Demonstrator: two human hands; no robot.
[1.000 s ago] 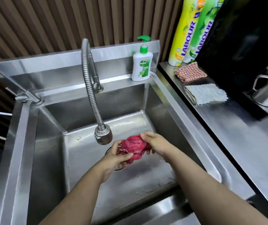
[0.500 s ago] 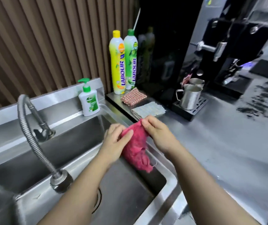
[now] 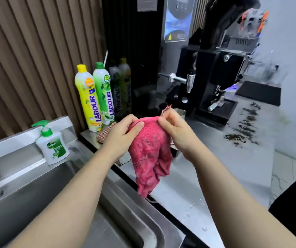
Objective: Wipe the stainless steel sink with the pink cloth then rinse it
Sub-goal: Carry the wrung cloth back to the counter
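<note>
The wet pink cloth (image 3: 150,158) hangs in the air above the steel counter (image 3: 206,176), just right of the stainless steel sink (image 3: 129,212). My left hand (image 3: 122,135) pinches its top left corner and my right hand (image 3: 177,129) pinches its top right corner, so the cloth is stretched between them and droops down. Only the sink's right wall and rim show at the lower left; the tap is almost out of frame.
A white soap dispenser (image 3: 52,145) stands on the sink's back ledge. Two dish-liquid bottles (image 3: 95,97) and a checked cloth (image 3: 106,135) sit at the counter's back. A black coffee machine (image 3: 213,83) and dark spilled grounds (image 3: 242,129) occupy the right side. Water drops (image 3: 192,208) lie on the counter.
Both hands lifted the pink cloth out of the sink basin and carried it right, over the counter, opening it out. The view swung right, away from the tap.
</note>
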